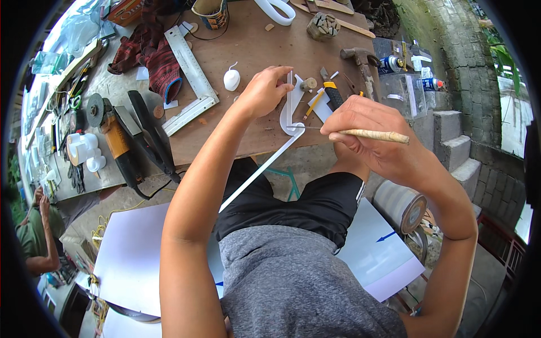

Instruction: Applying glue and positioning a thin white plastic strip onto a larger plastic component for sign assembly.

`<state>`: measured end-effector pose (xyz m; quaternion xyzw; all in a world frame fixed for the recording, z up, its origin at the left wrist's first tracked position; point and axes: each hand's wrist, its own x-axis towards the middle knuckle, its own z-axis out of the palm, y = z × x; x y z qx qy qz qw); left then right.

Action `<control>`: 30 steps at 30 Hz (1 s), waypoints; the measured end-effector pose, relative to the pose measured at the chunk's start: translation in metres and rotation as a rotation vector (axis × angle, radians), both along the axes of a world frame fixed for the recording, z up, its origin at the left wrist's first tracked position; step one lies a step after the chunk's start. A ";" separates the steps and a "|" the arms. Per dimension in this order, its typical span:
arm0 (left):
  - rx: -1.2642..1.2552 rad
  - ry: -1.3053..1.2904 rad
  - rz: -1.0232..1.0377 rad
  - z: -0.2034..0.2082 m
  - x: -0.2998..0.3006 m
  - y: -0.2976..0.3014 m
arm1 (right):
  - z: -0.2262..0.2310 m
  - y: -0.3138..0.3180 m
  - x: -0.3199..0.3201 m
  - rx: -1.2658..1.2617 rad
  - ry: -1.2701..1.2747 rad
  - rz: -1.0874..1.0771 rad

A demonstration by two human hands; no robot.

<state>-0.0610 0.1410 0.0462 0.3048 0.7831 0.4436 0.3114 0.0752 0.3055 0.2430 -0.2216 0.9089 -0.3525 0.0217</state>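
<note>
My left hand [266, 93] pinches the upper part of a white hook-shaped piece [285, 119] at the table's front edge. From the curved lower end of that piece, a long narrow white strip [256, 173] slants down to the left over my lap. My right hand [372, 127] is closed round a thin tool with a rough tan handle [383, 136]. Its slim metal tip points left and reaches the bend where strip and piece meet. Whether the tip touches them I cannot tell. Beside the piece lie a pencil [313, 106] and a black-and-yellow cutter [333, 94].
A metal square [191, 67], dark red gloves [149, 59] and an angle grinder [112, 135] lie left. A white bottle [231, 79] stands nearer the middle. At right are a hammer [363, 67] and spray cans [390, 64]. Another person [39, 236] is at far left.
</note>
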 end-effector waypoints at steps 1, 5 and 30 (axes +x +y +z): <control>0.001 -0.001 -0.001 0.000 0.000 0.000 | 0.000 -0.001 0.000 -0.004 -0.010 0.006; -0.001 0.008 -0.009 0.001 -0.001 0.000 | -0.001 0.002 0.000 0.019 -0.004 0.017; 0.032 -0.001 -0.015 0.003 -0.001 0.001 | -0.001 -0.001 0.000 0.011 -0.071 0.013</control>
